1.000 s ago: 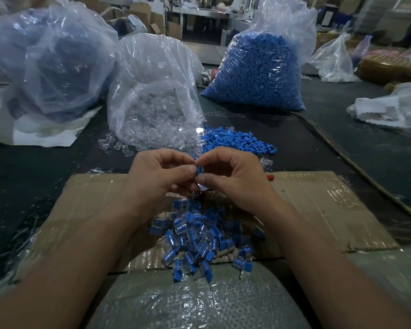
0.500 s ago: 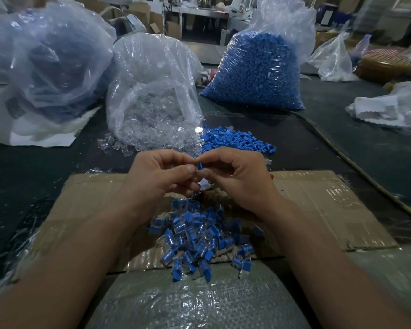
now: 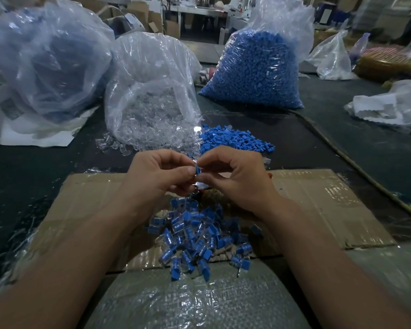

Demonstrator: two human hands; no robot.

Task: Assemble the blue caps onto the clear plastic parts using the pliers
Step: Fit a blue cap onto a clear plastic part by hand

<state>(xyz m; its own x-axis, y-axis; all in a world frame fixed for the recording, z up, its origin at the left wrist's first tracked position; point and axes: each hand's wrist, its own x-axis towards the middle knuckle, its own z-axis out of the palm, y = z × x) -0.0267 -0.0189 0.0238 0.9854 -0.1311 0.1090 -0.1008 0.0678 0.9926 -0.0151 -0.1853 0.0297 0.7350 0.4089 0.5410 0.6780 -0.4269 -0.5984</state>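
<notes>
Above cardboard [image 3: 318,198], L hand [image 3: 157,176] & R hand [image 3: 237,179] fingers [image 3: 188,171] pinch small blue cap [image 3: 198,170].

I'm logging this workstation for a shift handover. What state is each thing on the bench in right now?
Left hand: pinches the blue cap between thumb and fingers.
Right hand: pinches the same cap from the other side.
Blue cap: held in the air between both hands.
Clear-parts bag: lying open, parts spilled at its mouth.
Blue-caps bag: standing, well filled.
Loose blue caps: heaped beside the clear-parts bag.
Assembled pieces: piled on the cardboard.
</notes>
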